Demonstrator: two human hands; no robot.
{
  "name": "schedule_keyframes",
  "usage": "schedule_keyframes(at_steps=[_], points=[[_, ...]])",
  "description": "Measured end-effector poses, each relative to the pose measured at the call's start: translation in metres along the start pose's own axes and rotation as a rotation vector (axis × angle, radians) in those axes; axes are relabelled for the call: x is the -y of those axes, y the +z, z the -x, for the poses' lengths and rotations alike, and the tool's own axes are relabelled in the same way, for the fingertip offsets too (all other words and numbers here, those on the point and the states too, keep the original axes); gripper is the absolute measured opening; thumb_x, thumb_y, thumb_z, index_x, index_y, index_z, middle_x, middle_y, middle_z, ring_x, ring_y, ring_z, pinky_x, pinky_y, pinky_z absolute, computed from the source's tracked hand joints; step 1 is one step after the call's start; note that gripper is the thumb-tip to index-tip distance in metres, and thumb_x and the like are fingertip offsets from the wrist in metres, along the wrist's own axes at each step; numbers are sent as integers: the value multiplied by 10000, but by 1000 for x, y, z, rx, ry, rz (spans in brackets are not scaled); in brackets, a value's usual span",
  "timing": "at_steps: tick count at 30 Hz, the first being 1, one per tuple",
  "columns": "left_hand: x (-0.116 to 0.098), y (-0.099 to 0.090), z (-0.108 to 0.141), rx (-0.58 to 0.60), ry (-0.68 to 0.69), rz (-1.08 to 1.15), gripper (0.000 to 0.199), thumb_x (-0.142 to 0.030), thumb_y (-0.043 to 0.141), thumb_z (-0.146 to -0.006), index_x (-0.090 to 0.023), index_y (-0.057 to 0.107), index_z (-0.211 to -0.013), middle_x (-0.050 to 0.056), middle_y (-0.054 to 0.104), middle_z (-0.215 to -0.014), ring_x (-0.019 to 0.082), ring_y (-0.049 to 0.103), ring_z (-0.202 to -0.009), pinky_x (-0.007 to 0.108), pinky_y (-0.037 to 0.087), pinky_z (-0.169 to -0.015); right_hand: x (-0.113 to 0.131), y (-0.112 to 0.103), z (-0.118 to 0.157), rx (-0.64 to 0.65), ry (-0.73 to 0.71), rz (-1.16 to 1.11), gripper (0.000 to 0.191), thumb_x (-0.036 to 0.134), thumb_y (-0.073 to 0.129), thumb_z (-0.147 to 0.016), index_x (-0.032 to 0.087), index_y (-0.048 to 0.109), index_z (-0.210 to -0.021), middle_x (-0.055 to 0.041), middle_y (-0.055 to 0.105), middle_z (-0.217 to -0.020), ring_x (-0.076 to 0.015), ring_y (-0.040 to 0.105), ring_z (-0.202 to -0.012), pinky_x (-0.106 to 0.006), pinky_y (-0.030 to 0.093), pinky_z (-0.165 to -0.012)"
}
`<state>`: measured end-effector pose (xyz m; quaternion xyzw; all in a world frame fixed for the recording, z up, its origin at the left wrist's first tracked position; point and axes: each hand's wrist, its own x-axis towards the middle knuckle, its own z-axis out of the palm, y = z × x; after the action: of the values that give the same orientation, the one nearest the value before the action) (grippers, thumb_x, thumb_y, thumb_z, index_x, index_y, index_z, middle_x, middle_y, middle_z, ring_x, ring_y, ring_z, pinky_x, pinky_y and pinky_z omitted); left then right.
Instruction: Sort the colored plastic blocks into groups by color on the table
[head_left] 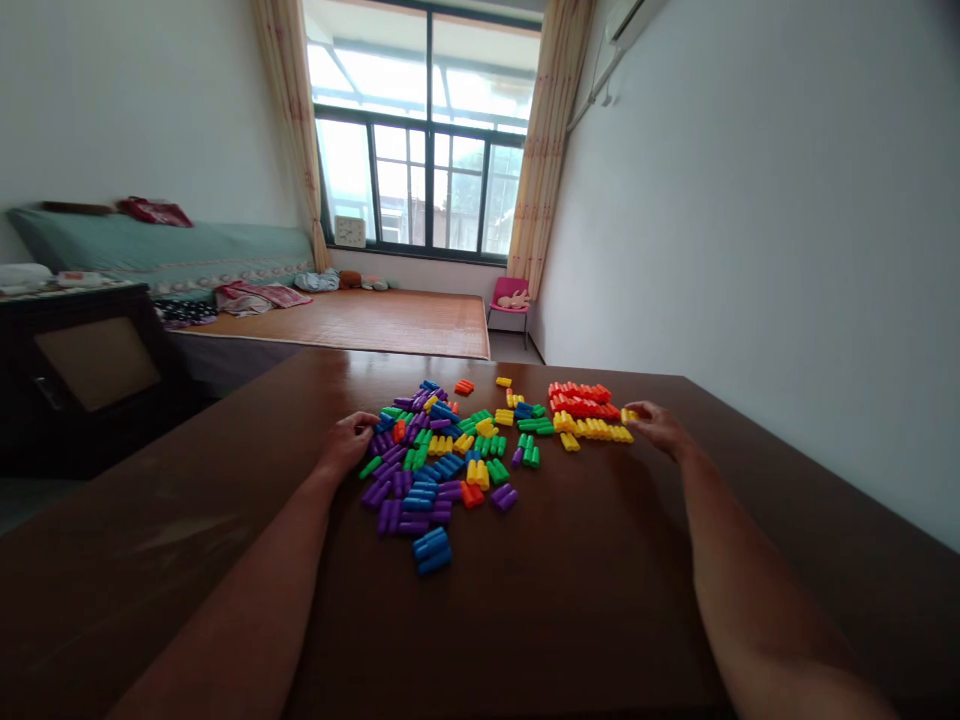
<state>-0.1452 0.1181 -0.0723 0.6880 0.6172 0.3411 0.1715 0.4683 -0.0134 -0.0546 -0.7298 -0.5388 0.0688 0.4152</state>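
Observation:
On the brown table lies a loose pile of plastic toy blocks point(442, 470) in purple, blue, green, yellow and orange. My left hand point(351, 440) rests at the pile's left edge, its fingers curled by a blue block point(385, 422); whether they grip it is hidden. To the right of the pile are rows of red blocks point(585, 407) and a row of yellow blocks point(600, 430). My right hand point(656, 425) pinches a yellow block point(628, 415) at the right end of these rows.
The glossy table point(525, 620) reaches back towards a low bed point(375, 320) under a window. A pink chair point(510, 300) holding a soft toy stands beyond the table. A dark cabinet point(82, 350) is at the left, and a white wall runs along the right.

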Motion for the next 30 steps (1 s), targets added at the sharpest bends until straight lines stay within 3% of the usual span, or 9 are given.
schedule_keyframes(at_steps=[2,5,11,14,17,20,24,27,30], points=[[3,1,-2,3,11,8,307,-304,536,-788,-210,723,-1012,25,738,-908,179,666,-796,230,462,-627,-10,0,3,84,12,-40,363,247,706,-666,189,662,-1022,-102,710,-1072,-238,660,-1008,-395,522,-918],[7,2,-3,10,24,15,320,-320,530,-788,-205,718,-1020,22,736,-893,172,659,-764,227,465,-623,-6,10,4,172,-11,-52,460,173,698,-658,177,634,-1113,-124,689,-1164,-250,644,-1093,-398,514,-950],[5,2,-1,-2,25,13,295,-316,536,-806,-211,717,-1014,24,735,-896,169,661,-768,228,470,-633,0,21,2,252,-57,58,603,135,652,-691,171,557,-1285,-133,653,-1259,-256,607,-1181,-405,473,-1013],[-2,-1,3,1,23,-9,270,-280,540,-810,-215,720,-1000,26,740,-940,171,668,-821,227,479,-677,7,15,1,219,-115,162,603,195,676,-698,209,572,-1292,-107,647,-1273,-267,624,-1139,-407,485,-990],[-7,-3,6,4,1,-11,268,-262,536,-819,-216,722,-1007,26,743,-936,173,671,-822,237,489,-698,36,19,-1,73,-173,277,496,243,625,-765,205,607,-1259,-118,661,-1230,-268,650,-1053,-414,502,-946],[-7,-1,6,7,-14,0,268,-245,542,-819,-217,722,-1016,26,744,-929,172,673,-815,243,497,-704,85,48,-2,49,-311,293,398,244,530,-849,188,624,-1232,-120,666,-1215,-249,636,-1071,-397,481,-970],[-4,3,6,-4,-15,7,253,-236,552,-823,-225,722,-1010,27,746,-947,173,676,-827,244,497,-700,145,110,-12,250,-479,347,337,216,511,-878,198,658,-1181,-93,671,-1222,-225,613,-1116,-341,443,-1005],[-6,2,7,-9,-27,1,243,-230,552,-827,-231,725,-997,28,747,-955,181,677,-838,254,496,-709,167,146,-35,319,-353,481,317,201,506,-885,206,666,-1159,-97,685,-1193,-219,624,-1092,-306,449,-958],[-12,0,11,-13,-68,-24,238,-240,552,-832,-248,731,-988,25,746,-958,197,676,-867,275,496,-742,171,168,-62,365,-241,564,230,309,564,-868,186,706,-1002,-119,729,-991,-243,663,-976,-318,487,-834]])
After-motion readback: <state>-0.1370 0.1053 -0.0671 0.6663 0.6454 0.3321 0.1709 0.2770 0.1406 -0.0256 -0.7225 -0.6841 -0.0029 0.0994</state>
